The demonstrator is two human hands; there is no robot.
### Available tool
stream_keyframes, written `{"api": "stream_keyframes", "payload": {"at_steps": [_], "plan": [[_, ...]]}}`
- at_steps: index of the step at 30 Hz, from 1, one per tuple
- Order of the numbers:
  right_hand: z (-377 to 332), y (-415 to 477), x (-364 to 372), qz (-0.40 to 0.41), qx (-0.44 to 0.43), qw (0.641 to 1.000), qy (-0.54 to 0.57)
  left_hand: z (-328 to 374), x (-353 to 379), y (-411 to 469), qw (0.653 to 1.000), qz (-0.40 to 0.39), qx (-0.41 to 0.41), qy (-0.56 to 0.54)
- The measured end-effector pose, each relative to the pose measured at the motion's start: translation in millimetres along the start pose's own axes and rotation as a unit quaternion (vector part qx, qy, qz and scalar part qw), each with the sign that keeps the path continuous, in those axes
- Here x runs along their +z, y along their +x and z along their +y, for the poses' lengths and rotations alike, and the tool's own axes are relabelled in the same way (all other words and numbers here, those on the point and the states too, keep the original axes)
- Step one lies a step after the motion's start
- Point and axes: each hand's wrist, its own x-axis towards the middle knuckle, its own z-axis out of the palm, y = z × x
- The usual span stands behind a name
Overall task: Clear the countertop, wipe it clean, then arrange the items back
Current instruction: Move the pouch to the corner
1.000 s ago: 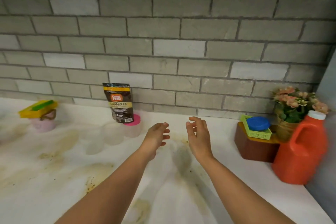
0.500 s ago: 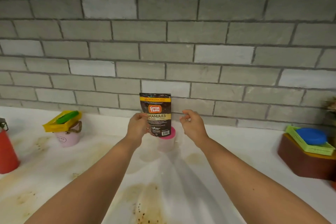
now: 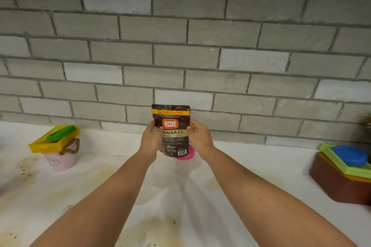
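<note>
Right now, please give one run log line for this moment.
step: clearing | left hand: on coffee pouch | right hand: on coffee pouch | pouch: upright | countertop: stained, unwiped

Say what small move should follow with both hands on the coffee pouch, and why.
Probably lift the coffee pouch straight up and off the countertop. The left hand and right hand grip its sides, it stands upright on a pink-lidded container, and the stained surface is not yet cleared.

Home kitchen: stained white countertop, grey brick backsplash (coffee pouch too).
</note>
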Motion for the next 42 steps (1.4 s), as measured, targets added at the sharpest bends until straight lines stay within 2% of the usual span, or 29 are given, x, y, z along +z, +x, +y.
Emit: {"api": "stream_keyframes", "payload": {"at_steps": [10,23,33,42], "plan": [[-8,-17,-14,0.019,-0.010,1.000,0.009,12,9,-20,0.998,-0.030,0.048,-0.032],[0,-66,-110,0.096,-0.021,0.995,0.010,21,74,-83,0.986,-0.137,0.047,-0.082],[23,-109,-215,0.181,0.025,0.983,-0.002,20,162,-148,0.972,-0.222,0.041,-0.070],[83,-142,-320,0.208,0.084,0.975,-0.009,-6,263,-209,0.960,-0.277,-0.004,-0.046]]}}
